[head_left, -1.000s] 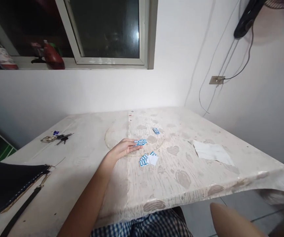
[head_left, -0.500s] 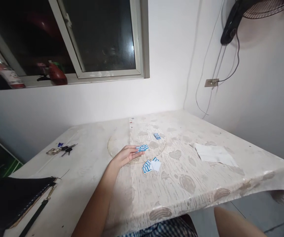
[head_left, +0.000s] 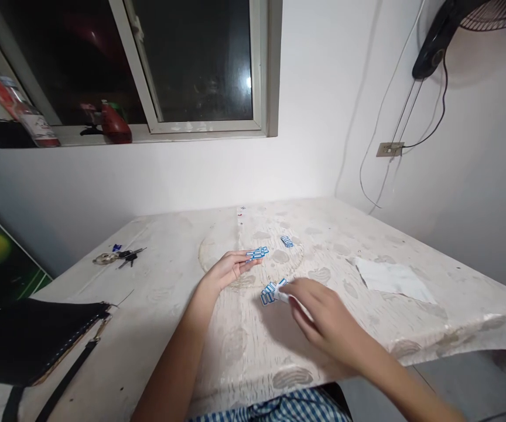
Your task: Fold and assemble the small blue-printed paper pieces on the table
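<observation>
Now the right hand [head_left: 318, 310] has come in over the table [head_left: 244, 328]; half a second ago only a bit of that arm showed, down low at the edge. It is at the loose cards [head_left: 269, 293], which lie in a messy bunch near the front. Its fingers reach the white card [head_left: 281, 294] on that bunch, but I cannot tell if they pinch it or just touch it. Its thumb is a bit apart from the pointing finger.

The left hand [head_left: 229, 268] has its fingers pressed together on a fan of cards [head_left: 258, 252], white with blue lines. These cards stick out past the fingertips, to the right. Just behind them, a small stack [head_left: 287, 241] of the same kind of cards sits on the table.

White paper [head_left: 391, 278] lies flat over on the right. Keys [head_left: 127, 255] lie far off on the left, behind a black bag [head_left: 37, 334].
</observation>
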Available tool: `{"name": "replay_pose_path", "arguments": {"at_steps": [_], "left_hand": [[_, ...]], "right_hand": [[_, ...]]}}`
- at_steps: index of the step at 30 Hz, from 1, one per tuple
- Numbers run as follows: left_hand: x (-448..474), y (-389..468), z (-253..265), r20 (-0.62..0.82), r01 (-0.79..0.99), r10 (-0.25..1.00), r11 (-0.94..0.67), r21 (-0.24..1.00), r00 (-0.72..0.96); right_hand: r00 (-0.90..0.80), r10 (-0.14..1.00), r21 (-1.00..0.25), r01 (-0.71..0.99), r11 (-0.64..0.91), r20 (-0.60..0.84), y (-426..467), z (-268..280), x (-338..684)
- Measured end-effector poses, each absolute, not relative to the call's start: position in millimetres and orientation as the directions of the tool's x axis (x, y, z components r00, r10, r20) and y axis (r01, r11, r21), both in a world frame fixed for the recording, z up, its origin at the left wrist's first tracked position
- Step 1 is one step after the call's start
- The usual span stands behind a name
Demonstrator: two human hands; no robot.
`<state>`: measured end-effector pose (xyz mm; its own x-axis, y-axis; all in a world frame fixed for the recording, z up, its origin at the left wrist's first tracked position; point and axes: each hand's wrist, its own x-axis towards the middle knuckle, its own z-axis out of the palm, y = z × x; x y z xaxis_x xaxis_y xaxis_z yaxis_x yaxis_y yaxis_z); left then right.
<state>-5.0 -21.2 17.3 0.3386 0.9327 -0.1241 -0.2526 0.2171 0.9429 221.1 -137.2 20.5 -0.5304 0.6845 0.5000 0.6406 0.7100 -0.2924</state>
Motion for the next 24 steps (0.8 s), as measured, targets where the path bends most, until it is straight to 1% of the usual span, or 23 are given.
{"name": "replay_pose_path", "arguments": {"at_steps": [4, 7, 9, 11, 13, 14, 15, 18, 21, 24], "left_hand": [[-3, -23, 21, -0.116, -0.274, 0.934, 0.216, 0.937, 0.339], [-1, -24, 22, -0.125, -0.282, 0.934, 0.226, 0.932, 0.336], [0, -23, 21, -0.134, -0.288, 0.934, 0.235, 0.928, 0.332], [0, -23, 21, -0.139, -0.293, 0.932, 0.243, 0.925, 0.334], [1, -23, 21, -0.14, -0.295, 0.931, 0.246, 0.923, 0.338], [2, -24, 22, -0.138, -0.295, 0.931, 0.244, 0.924, 0.339], [2, -24, 22, -0.138, -0.293, 0.931, 0.244, 0.925, 0.339], [4, -24, 23, -0.146, -0.279, 0.929, 0.248, 0.928, 0.339], [5, -24, 21, -0.152, -0.264, 0.926, 0.252, 0.931, 0.346], [6, -23, 19, -0.158, -0.243, 0.924, 0.252, 0.937, 0.348]], "right_hand": [[-0.659, 0.687, -0.252, 0.64, 0.726, 0.306, -96, 4, 212], [-0.667, 0.709, -0.222, 0.673, 0.706, 0.23, -78, -3, 205], [-0.672, 0.713, -0.14, 0.701, 0.7, 0.201, -77, -3, 200], [-0.697, 0.694, -0.041, 0.7, 0.713, 0.18, -79, 0, 196], [-0.718, 0.678, -0.002, 0.687, 0.727, 0.158, -82, 3, 197], [-0.72, 0.677, -0.024, 0.682, 0.731, 0.15, -83, 5, 199], [-0.72, 0.679, -0.075, 0.676, 0.733, 0.143, -83, 7, 202], [-0.71, 0.684, -0.341, 0.609, 0.716, 0.168, -78, 10, 217], [-0.68, 0.701, -0.588, 0.483, 0.649, 0.215, -64, 12, 230], [-0.646, 0.731, -0.724, 0.394, 0.566, 0.22, -50, 15, 236]]}}
